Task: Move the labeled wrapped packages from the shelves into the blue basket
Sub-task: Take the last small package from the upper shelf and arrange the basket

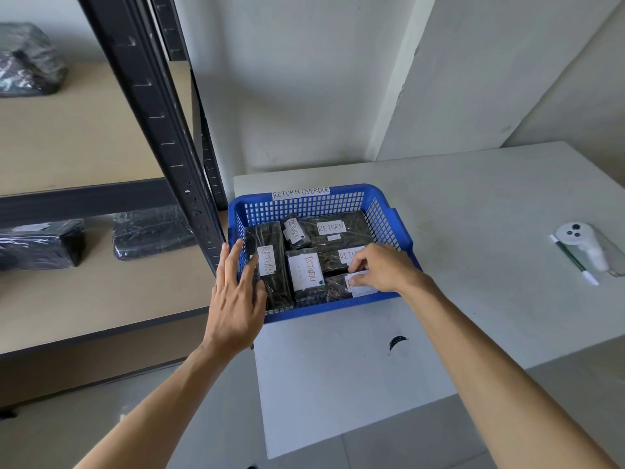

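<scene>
The blue basket (385, 211) is set on the white table (473, 184) just beside the shelves (101, 299), and the left hand (236, 292) is laid flat and spread against its near-left corner, apparently to steady it. The right hand (378, 269) is pinched on the front-right package (338, 287), seemingly to seat it in the last gap among the five labeled packages (270, 262). Three wrapped parcels (148, 231) are left on the shelves; only one shows a label, too small to read.
</scene>
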{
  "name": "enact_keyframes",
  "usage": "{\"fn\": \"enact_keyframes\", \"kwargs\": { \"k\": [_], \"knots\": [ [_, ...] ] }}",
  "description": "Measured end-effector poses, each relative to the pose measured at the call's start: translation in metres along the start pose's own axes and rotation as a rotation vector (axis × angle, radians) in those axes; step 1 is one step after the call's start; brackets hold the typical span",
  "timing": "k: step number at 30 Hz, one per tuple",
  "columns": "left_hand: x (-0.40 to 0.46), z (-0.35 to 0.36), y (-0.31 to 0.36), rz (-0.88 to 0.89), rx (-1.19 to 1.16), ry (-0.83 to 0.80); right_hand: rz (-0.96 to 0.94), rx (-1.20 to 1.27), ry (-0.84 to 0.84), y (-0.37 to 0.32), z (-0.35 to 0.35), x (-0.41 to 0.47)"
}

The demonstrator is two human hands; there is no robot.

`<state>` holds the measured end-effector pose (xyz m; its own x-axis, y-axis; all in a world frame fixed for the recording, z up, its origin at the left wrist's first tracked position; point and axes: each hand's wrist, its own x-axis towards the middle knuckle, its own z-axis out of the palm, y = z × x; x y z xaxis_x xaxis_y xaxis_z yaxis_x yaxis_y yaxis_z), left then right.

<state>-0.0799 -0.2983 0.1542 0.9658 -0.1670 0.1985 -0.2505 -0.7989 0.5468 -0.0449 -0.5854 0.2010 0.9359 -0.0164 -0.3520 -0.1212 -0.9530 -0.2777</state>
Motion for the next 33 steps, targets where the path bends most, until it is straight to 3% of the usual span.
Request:
{"fn": "enact_keyframes", "kwargs": {
  "k": [5,9,17,23,33],
  "knots": [
    [-0.002,0.0,0.0,0.007,-0.005,0.004,-0.061,0.123,0.103,-0.015,0.008,0.014],
    [-0.001,0.002,-0.002,0.007,-0.003,-0.003,-0.07,-0.026,0.051,-0.025,0.02,0.024],
    [0.0,0.001,-0.002,-0.013,0.002,-0.011,-0.064,0.008,-0.008,-0.028,0.01,0.025],
    [-0.001,0.0,-0.002,-0.041,0.039,-0.035,-0.015,0.11,0.252,-0.047,0.017,0.022],
    [-0.001,-0.001,-0.002,-0.034,0.08,-0.056,0.167,0.317,0.251,-0.088,0.021,0.053]
  ]
}}
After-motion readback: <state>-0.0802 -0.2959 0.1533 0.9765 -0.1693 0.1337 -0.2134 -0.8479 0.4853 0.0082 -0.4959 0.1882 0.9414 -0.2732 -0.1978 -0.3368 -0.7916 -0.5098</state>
